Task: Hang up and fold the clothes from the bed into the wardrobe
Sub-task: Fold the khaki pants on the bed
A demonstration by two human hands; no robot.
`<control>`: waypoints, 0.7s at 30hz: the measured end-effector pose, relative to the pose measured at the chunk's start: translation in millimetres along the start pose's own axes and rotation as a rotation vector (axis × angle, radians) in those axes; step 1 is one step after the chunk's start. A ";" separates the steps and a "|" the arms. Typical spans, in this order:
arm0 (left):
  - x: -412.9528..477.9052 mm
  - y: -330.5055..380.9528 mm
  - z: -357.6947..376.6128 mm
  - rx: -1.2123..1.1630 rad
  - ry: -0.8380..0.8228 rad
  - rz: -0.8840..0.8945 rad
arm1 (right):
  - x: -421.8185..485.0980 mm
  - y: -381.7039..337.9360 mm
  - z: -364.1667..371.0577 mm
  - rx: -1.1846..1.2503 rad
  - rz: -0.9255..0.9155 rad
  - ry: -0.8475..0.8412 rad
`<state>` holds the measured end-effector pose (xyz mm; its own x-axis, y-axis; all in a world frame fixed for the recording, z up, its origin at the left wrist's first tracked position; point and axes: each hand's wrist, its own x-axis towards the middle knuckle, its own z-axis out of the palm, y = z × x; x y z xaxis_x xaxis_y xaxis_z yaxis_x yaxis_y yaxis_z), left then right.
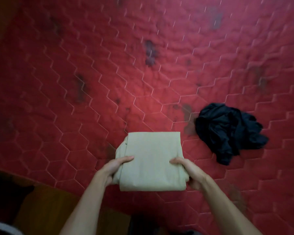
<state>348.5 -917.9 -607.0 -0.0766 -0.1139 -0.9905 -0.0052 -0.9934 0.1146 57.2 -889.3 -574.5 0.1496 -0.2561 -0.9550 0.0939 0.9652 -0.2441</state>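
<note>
My left grip (116, 168) curled round the left edge of a folded beige garment (151, 160), thumb on top, my right grip (187, 173) clasping its right edge likewise, the bundle over the near part of the red quilted mattress (92, 82), lifted or resting I cannot tell, crumpled black garment (227, 131) lying apart on the mattress to its right.

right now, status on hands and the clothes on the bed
Both gripping: left hand, right hand on folded beige garment. Crumpled black garment on red bed. Nothing in the way.
</note>
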 end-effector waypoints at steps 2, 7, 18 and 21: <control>-32.5 1.8 0.7 -0.010 0.004 0.036 | -38.0 -6.3 8.9 0.058 0.000 -0.050; -133.4 0.6 -2.2 0.038 0.043 0.157 | -134.0 -26.5 32.4 0.092 -0.016 -0.099; -326.8 -92.6 -1.3 -0.293 0.175 0.122 | -293.8 -51.1 140.7 -0.060 -0.495 -0.196; -365.8 -119.8 14.6 -0.604 -0.119 0.209 | -326.1 -47.5 174.3 -0.079 -0.642 -0.250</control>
<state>362.6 -757.1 -257.3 -0.1253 -0.3377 -0.9329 0.5806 -0.7874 0.2071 175.5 -861.0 -222.2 0.3115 -0.7735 -0.5520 0.1687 0.6167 -0.7689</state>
